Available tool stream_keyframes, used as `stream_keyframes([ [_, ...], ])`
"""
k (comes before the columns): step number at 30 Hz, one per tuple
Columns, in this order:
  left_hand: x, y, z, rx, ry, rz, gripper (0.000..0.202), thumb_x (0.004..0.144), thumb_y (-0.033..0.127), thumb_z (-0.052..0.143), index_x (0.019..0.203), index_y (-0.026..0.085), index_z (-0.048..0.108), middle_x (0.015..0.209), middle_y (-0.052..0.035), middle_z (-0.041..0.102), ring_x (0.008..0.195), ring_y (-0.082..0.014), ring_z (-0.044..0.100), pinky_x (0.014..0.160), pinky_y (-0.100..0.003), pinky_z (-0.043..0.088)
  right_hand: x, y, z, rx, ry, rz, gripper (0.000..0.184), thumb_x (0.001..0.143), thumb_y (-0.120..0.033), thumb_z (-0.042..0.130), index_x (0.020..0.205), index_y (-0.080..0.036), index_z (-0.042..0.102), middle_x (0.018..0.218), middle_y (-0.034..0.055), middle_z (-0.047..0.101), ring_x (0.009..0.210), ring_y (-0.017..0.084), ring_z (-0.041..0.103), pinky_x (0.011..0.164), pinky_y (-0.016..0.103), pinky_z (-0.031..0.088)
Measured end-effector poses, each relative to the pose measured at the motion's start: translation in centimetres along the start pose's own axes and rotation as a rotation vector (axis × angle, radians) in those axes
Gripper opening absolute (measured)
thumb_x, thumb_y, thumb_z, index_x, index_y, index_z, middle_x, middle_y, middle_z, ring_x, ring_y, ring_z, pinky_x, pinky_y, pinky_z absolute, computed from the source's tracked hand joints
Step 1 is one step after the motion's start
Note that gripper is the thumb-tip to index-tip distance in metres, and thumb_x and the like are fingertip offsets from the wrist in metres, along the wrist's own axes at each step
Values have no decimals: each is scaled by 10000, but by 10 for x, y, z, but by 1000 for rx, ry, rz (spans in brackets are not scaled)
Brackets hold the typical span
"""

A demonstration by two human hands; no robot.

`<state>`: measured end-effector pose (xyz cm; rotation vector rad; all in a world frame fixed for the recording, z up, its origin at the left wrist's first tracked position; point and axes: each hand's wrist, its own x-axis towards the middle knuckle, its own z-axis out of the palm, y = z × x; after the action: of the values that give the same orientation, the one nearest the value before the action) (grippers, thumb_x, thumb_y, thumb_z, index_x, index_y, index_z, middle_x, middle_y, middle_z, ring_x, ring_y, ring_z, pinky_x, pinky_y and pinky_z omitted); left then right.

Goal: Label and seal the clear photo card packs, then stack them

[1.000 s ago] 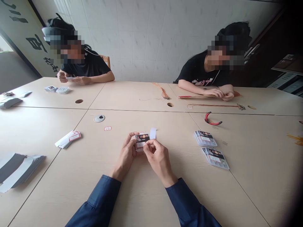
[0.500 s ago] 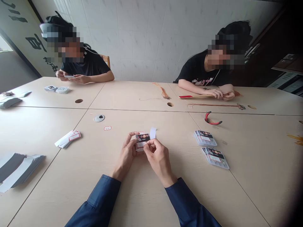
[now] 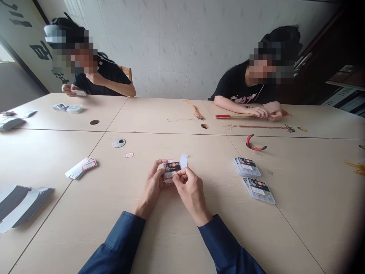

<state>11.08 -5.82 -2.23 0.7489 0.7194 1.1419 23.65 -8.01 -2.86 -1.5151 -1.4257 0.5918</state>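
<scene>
My left hand (image 3: 154,182) is closed around the left side of a small flat plastic pack (image 3: 172,166) with a black printed card and a red-bordered white label below it. At the pack's lower right, the thumb and forefinger of my right hand (image 3: 190,190) are pinched together over the label's edge. A white paper strip (image 3: 184,160) sticks up from behind those fingers, and its lower end is hidden. Right of my hands lie two small stacks of similar packs, an upper stack (image 3: 246,166) and a lower stack (image 3: 259,190).
Label strips (image 3: 81,168) and a larger pile of strips (image 3: 25,205) lie at left. A loose label (image 3: 129,155) rests near a round cable cap (image 3: 118,142). Red-handled pliers (image 3: 256,147) stick out of a table hole. Two people sit opposite, near orange wire bundles (image 3: 196,111).
My hands and the pack stay almost still. The person at the far left has raised one hand toward the face, the other still holding a white item.
</scene>
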Motion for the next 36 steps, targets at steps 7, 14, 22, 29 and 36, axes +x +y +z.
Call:
stream_keyframes([
  [7,0,-1,-1,11,3,4,230,859,327,616,1054,240,531,1039,-48,692,814,-180,681,689,-309,571,0,1,1,-5,0,32,205,824,-365,566,702,-202,538,529,-33,537,471,118,464,494,220,360],
  [14,-1,0,0,17,-17,11,206,880,323,586,1056,235,527,1027,-56,690,817,-186,684,679,-299,564,0,0,0,-6,10,28,225,826,-382,572,696,-200,549,524,-32,525,465,116,452,485,214,363],
  [22,0,-2,-2,86,14,21,349,790,319,736,1048,251,512,879,-18,694,738,-165,670,645,-265,552,0,0,0,10,-12,33,229,830,-399,565,716,-201,553,532,-27,530,473,122,445,487,223,363],
  [29,-1,-3,-2,119,22,30,331,804,262,704,1068,252,505,847,-13,687,689,-144,649,607,-234,529,0,-1,-1,22,-25,42,236,838,-405,562,726,-197,568,540,-17,547,478,127,459,482,222,360],
  [36,-1,-3,-3,95,18,31,359,772,234,721,1074,245,526,906,-39,694,714,-163,652,629,-267,548,0,0,-1,29,-27,33,224,838,-388,568,720,-198,554,549,-19,551,488,126,471,495,216,367],
])
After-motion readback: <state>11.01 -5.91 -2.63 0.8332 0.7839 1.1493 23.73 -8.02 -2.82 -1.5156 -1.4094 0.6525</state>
